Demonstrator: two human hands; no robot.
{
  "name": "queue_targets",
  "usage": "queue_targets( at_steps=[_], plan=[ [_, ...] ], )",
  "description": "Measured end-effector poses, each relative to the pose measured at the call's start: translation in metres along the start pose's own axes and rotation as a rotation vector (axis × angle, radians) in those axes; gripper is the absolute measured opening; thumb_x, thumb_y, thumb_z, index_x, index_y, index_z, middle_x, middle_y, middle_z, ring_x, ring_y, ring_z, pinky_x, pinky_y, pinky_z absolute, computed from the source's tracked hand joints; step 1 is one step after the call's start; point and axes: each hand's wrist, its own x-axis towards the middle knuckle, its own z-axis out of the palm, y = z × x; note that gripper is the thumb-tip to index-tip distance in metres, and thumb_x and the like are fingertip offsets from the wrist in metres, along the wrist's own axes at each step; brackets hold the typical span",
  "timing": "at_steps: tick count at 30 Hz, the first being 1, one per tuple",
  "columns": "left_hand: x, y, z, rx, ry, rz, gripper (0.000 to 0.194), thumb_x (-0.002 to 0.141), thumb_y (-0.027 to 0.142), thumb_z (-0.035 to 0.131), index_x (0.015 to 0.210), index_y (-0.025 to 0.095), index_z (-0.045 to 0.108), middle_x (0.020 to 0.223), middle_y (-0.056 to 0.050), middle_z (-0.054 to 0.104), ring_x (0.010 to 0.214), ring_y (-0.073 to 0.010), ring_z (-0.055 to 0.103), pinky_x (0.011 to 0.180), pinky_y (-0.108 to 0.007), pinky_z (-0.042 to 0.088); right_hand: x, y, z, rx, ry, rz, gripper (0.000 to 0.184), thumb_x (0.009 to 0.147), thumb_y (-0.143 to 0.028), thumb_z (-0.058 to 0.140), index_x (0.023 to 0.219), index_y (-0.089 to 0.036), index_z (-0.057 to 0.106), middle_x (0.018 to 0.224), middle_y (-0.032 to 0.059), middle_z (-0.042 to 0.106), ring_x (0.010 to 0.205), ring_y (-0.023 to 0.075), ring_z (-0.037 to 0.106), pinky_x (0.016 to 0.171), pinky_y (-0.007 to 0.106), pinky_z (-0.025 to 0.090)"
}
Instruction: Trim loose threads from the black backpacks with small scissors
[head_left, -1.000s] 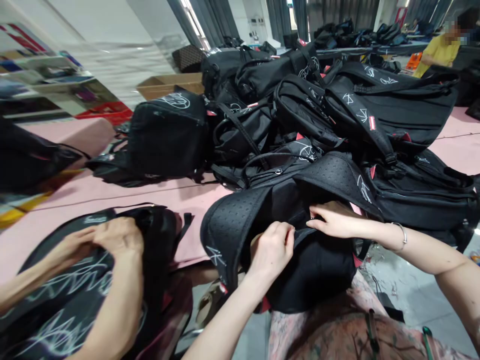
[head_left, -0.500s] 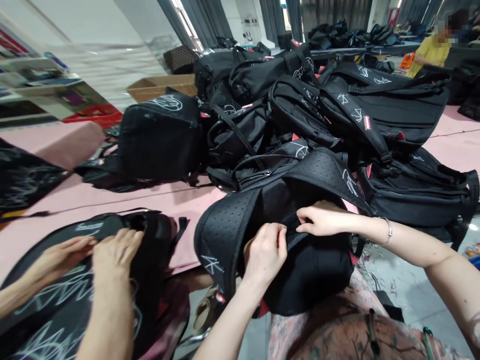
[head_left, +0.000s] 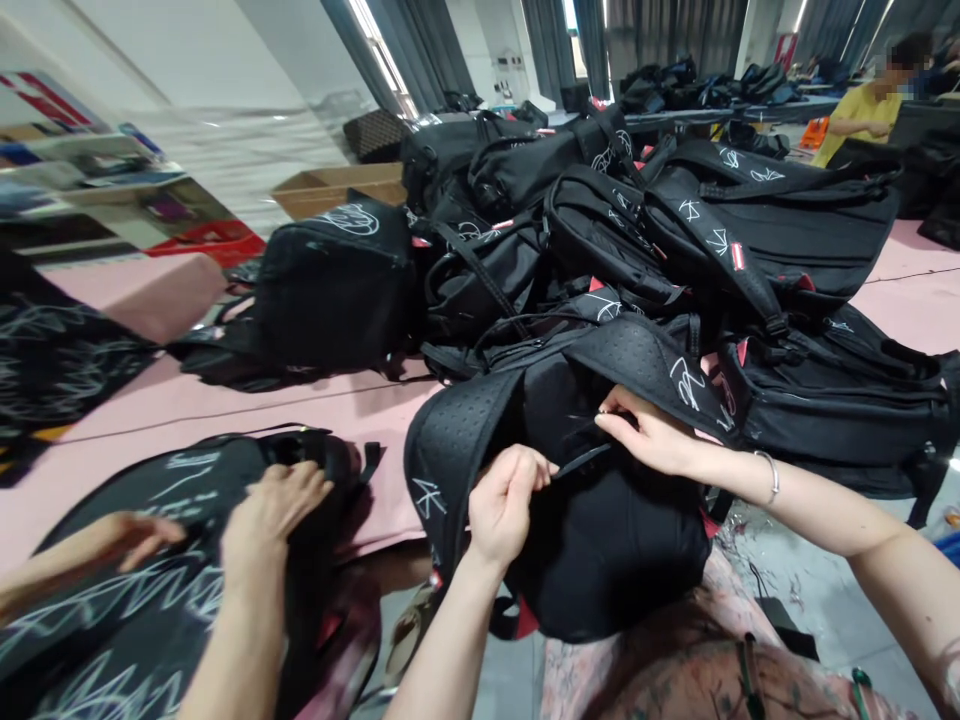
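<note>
A black backpack (head_left: 607, 560) rests tilted at the table's edge against my lap, its padded shoulder straps arching up on both sides. My left hand (head_left: 510, 500) is closed, pinching a dark fabric edge on the backpack's panel between the straps. My right hand (head_left: 641, 428) passes under the right shoulder strap (head_left: 645, 360) and pinches the same edge farther right. The edge runs taut between both hands; whether it belongs to a pocket or a seam I cannot tell. The left shoulder strap (head_left: 450, 450) stands beside my left hand.
A co-worker's two hands (head_left: 277, 510) work on another black backpack (head_left: 150, 540) at my left. Black backpacks (head_left: 337, 290) with white line drawings are heaped across the pink table (head_left: 300, 420). Behind them is a cardboard box (head_left: 337, 185). A person in yellow (head_left: 855, 125) sits far right.
My hands have moved apart, the left one leftward, and the edge between them now shows stretched. The co-worker's hands have separated, one shifting right. The view has shifted slightly.
</note>
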Motion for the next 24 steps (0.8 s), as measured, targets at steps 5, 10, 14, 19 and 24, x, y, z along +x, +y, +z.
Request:
queue_targets(
  at_steps=[5, 10, 14, 19, 24],
  plan=[
    [0.002, 0.004, -0.004, 0.422, -0.188, 0.060, 0.025, 0.086, 0.035, 0.042, 0.096, 0.016, 0.056, 0.091, -0.008, 0.063, 0.085, -0.0181, 0.060, 0.074, -0.032, 0.049, -0.035, -0.007, 0.010, 0.245, -0.126, 0.001, 0.018, 0.088, -0.032, 0.042, 0.095, -0.017, 0.048, 0.084, 0.0022, 0.053, 0.078, 0.0123, 0.049, 0.076, 0.023, 0.040],
    [-0.003, 0.005, -0.004, 0.801, -0.359, 0.294, 0.025, 0.076, 0.004, 0.044, 0.092, 0.016, 0.059, 0.075, -0.004, 0.064, 0.066, -0.0158, 0.059, 0.062, -0.028, 0.048, -0.081, -0.028, -0.006, 0.315, -0.513, 0.042, 0.011, 0.081, -0.025, 0.049, 0.088, -0.019, 0.056, 0.071, -0.0005, 0.055, 0.064, 0.0107, 0.049, 0.062, 0.021, 0.040],
    [0.018, 0.027, -0.026, 0.860, -0.130, 0.570, 0.028, 0.079, 0.001, 0.039, 0.096, 0.012, 0.059, 0.081, -0.005, 0.065, 0.068, -0.0141, 0.055, 0.064, -0.026, 0.046, -0.115, -0.021, -0.045, 0.444, -0.371, 0.011, 0.014, 0.078, -0.039, 0.054, 0.082, -0.028, 0.062, 0.070, 0.0042, 0.058, 0.067, 0.0161, 0.054, 0.060, 0.026, 0.042],
    [0.055, 0.070, -0.064, 0.974, -0.098, 0.848, 0.030, 0.083, 0.005, 0.037, 0.098, 0.017, 0.060, 0.085, -0.003, 0.065, 0.075, -0.0144, 0.055, 0.069, -0.027, 0.043, -0.122, 0.017, -0.063, 0.528, 0.338, -0.042, 0.027, 0.084, -0.046, 0.042, 0.070, -0.028, 0.057, 0.049, 0.0021, 0.043, 0.047, 0.0154, 0.043, 0.051, 0.031, 0.039],
    [0.063, 0.019, -0.051, 0.832, -0.184, 0.575, 0.025, 0.076, 0.007, 0.042, 0.081, 0.021, 0.062, 0.085, -0.003, 0.064, 0.084, -0.0169, 0.057, 0.076, -0.029, 0.046, -0.084, 0.029, -0.020, 0.087, 0.602, -0.043, 0.034, 0.085, -0.026, 0.045, 0.118, -0.026, 0.053, 0.116, 0.0110, 0.051, 0.098, 0.0244, 0.055, 0.074, 0.033, 0.048]
  ],
)
